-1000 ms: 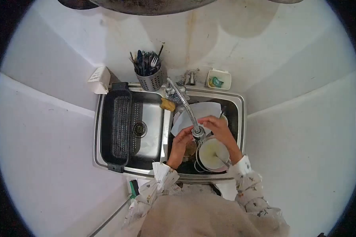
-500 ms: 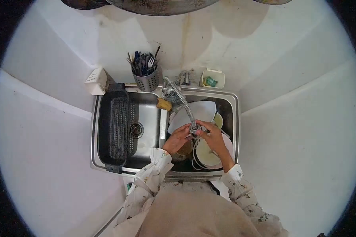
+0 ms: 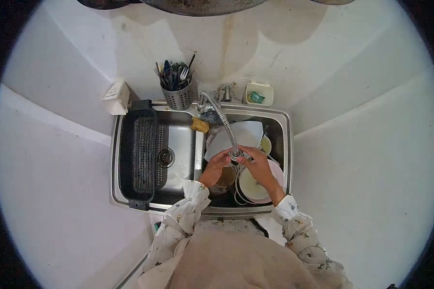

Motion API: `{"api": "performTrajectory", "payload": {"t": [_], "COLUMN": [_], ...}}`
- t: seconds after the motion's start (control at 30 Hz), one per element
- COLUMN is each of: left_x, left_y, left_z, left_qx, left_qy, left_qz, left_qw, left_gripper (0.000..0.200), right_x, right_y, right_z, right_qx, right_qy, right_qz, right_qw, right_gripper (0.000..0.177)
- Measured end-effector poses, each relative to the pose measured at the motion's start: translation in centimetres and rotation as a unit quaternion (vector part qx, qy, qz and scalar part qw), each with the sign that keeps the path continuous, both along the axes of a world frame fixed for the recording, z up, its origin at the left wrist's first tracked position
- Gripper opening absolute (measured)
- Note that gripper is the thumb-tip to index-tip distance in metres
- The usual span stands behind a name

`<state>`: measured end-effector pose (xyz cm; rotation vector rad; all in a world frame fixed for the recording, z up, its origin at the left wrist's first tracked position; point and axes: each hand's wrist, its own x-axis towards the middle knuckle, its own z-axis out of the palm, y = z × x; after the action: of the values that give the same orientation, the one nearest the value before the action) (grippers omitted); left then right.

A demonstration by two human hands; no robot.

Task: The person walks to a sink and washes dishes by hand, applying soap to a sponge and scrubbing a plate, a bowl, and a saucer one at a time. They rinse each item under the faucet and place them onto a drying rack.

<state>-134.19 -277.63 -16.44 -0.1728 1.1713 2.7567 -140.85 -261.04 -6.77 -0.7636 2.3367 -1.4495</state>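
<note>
A flexible metal faucet hose (image 3: 222,117) arches over the right sink basin and ends in a round spout head (image 3: 236,155). My left hand (image 3: 215,168) holds the left side of that head, its fingers bent against it. From the right, my right hand (image 3: 257,166) grips the same head with thumb and fingers. Water seems to come out just below the head. Under my hands lie a white plate (image 3: 246,130), a pot with pale liquid (image 3: 250,187) and a brownish dish (image 3: 226,177).
A black ridged tray (image 3: 144,154) stands in the left basin (image 3: 181,168). A yellow sponge (image 3: 199,125) lies on the divider. Behind the sink stand a cutlery holder (image 3: 179,98), a white container (image 3: 116,98) and a small box (image 3: 259,93) with a green item.
Both hands stay on the spout head and have shifted only slightly. Thin streams now show more clearly below the head.
</note>
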Motion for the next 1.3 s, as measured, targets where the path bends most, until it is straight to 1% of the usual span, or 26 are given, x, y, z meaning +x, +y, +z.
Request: {"api": "performTrajectory", "payload": {"t": [0.1,0.13,0.17,0.2,0.23,0.27,0.3,0.37,0.4,0.43,0.47,0.5,0.53,0.57,0.6,0.63,0.7,0.73,0.77,0.83,0.87,0.93,1.07,1.13,1.23,1.3], "left_x": [0.5,0.4,0.4,0.4,0.2,0.1,0.1,0.3,0.4,0.3,0.1,0.0,0.0,-0.1,-0.2,-0.1,-0.3,-0.7,-0.7,-0.7,-0.8,-0.8,-0.8,-1.0,-1.0,-1.0], "left_y": [0.4,0.4,0.6,0.8,0.8,0.8,0.8,0.9,1.0,1.0,1.0,1.0,1.1,1.3,1.3,1.3,1.4,1.3,1.3,1.7,1.9,2.3,2.7,2.9,3.3,3.4], "left_z": [-0.9,0.3,1.6,2.5,2.2,1.5,0.7,-1.3,-1.9,-0.8,0.3,1.0,0.7,0.3,0.3,0.4,0.4,-0.2,-0.5,0.3,0.1,-0.4,-0.2,-0.4,0.1,-0.4], "left_qx": [-0.023,-0.024,-0.003,0.019,0.02,0.059,0.097,0.117,0.136,0.137,0.143,0.149,0.148,0.171,0.194,0.192,0.249,0.291,0.292,0.284,0.284,0.364,0.358,0.392,0.388,0.388], "left_qy": [-0.01,-0.01,-0.013,-0.016,-0.015,-0.033,-0.051,-0.043,-0.033,-0.034,-0.018,-0.003,-0.004,-0.007,-0.01,-0.011,-0.04,0.008,0.009,-0.063,-0.063,-0.063,-0.076,-0.072,-0.066,-0.068], "left_qz": [0.009,0.009,0.013,0.016,0.015,0.01,0.004,0.009,0.014,0.012,-0.01,-0.032,-0.031,-0.05,-0.067,-0.064,-0.067,-0.101,-0.1,-0.062,-0.063,-0.047,-0.034,-0.012,0.004,0.004], "left_qw": [1.0,1.0,1.0,1.0,1.0,0.998,0.994,0.992,0.99,0.99,0.99,0.988,0.988,0.984,0.979,0.979,0.965,0.951,0.951,0.955,0.955,0.928,0.93,0.917,0.919,0.919], "left_gripper": [0.048,0.048,0.046,0.044,0.044,0.043,0.042,0.043,0.043,0.043,0.044,0.045,0.045,0.045,0.045,0.045,0.041,0.038,0.038,0.035,0.035,0.034,0.036,0.037,0.036,0.037], "right_x": [0.1,0.2,0.2,0.0,-0.3,-0.4,-0.3,-0.5,-0.9,-1.2,-1.1,-1.0,-0.9,-1.0,-1.2,-1.1,-1.2,-1.3,-1.4,-1.6,-1.6,-1.4,-1.7,-1.7,-1.9,-1.9], "right_y": [-0.2,-0.3,-0.4,-0.7,-1.0,-1.1,-2.0,-3.7,-4.4,-5.2,-6.1,-7.1,-7.7,-7.9,-8.2,-8.5,-8.3,-8.1,-8.1,-8.1,-8.0,-8.1,-8.0,-8.0,-8.0,-8.1], "right_z": [0.0,0.0,-0.4,-0.4,-0.5,-0.5,0.9,2.3,2.7,3.2,3.7,4.3,4.6,4.6,4.6,4.5,4.8,4.9,4.9,4.8,4.8,4.9,4.6,4.7,4.4,4.0], "right_qx": [0.005,0.003,0.003,0.003,0.002,0.003,-0.013,-0.03,-0.035,-0.042,-0.042,-0.025,-0.008,-0.01,-0.042,-0.073,-0.073,-0.073,-0.072,-0.047,-0.046,-0.057,-0.062,-0.071,-0.092,-0.089], "right_qy": [-0.014,-0.02,-0.021,0.04,0.102,0.102,0.082,0.061,-0.004,-0.068,-0.068,-0.046,-0.024,-0.026,-0.034,-0.044,-0.04,-0.032,-0.032,-0.046,-0.045,-0.032,-0.033,-0.025,-0.04,-0.035], "right_qz": [0.007,0.006,0.006,0.009,0.011,0.01,-0.001,-0.012,-0.023,-0.034,-0.035,-0.067,-0.098,-0.096,-0.105,-0.114,-0.103,-0.094,-0.093,-0.09,-0.091,-0.091,-0.091,-0.081,-0.077,-0.083], "right_qw": [1.0,1.0,1.0,0.999,0.995,0.995,0.997,0.998,0.999,0.996,0.996,0.996,0.995,0.995,0.993,0.99,0.991,0.992,0.993,0.994,0.994,0.994,0.993,0.994,0.992,0.992], "right_gripper": [0.041,0.04,0.04,0.038,0.037,0.037,0.034,0.031,0.03,0.03,0.03,0.031,0.032,0.032,0.034,0.036,0.037,0.038,0.038,0.039,0.039,0.04,0.041,0.04,0.04,0.04]}}
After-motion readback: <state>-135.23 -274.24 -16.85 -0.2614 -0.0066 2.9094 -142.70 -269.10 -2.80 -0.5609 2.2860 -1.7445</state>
